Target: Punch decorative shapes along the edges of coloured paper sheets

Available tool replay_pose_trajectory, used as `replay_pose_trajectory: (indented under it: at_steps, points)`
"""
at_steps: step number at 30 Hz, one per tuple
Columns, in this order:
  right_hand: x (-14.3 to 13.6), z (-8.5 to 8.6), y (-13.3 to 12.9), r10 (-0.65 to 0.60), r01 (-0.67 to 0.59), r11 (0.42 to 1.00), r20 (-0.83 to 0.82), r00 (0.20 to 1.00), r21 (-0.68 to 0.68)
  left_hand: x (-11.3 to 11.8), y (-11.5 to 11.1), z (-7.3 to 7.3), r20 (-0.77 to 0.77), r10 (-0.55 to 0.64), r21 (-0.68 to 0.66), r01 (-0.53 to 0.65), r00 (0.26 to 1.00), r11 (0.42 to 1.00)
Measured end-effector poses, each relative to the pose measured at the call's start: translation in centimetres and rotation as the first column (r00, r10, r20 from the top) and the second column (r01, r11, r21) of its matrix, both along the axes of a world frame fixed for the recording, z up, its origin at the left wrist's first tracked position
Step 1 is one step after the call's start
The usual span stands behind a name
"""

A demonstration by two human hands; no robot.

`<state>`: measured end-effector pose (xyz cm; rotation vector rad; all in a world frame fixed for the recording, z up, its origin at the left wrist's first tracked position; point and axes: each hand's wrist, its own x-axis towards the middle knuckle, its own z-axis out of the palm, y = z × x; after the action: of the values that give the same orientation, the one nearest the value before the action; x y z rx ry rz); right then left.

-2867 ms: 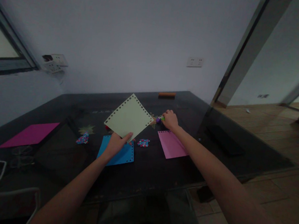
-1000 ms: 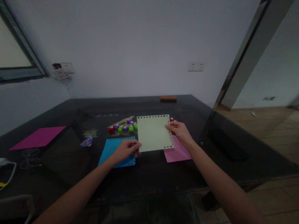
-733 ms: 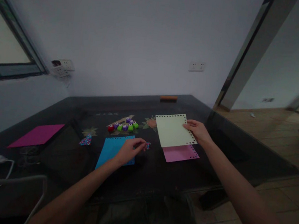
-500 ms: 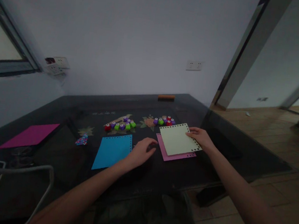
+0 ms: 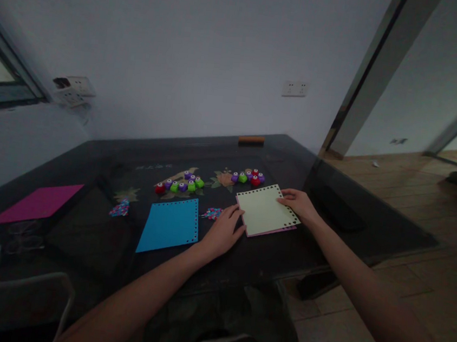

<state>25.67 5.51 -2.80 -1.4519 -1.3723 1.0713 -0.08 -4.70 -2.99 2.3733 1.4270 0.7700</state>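
Just right of centre frame, the pale green square paper sheet with punched edges [image 5: 265,211], a moment ago in the air, now lies on the pink paper sheet [image 5: 283,229] on the dark worktop [image 5: 243,259], seemingly squared up, with the right hand [image 5: 296,202] flat on its far edge and the left hand [image 5: 224,230] spread at its near corner.

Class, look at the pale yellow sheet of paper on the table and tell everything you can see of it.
The pale yellow sheet is square paper with small holes punched along its edges. It lies flat on a pink sheet, which peeks out below it. The left hand touches its near left corner; the right hand rests on its right edge.
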Motion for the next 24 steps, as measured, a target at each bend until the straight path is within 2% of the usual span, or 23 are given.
replay_pose_trajectory:
  at_steps: [14, 24]
  points:
    - [-0.23, 0.01, -0.01, 0.012, -0.012, 1.0, 0.031, 0.999, -0.006, 0.42, 0.18, -0.55, -0.119, 0.019, 0.033, -0.015, 0.993, 0.999]
    - [-0.31, 0.07, -0.09, 0.005, -0.006, 1.0, 0.063, 0.998, 0.025, 0.57, -0.03, -0.04, -0.161, 0.018, -0.007, -0.019, 0.987, 1.0]
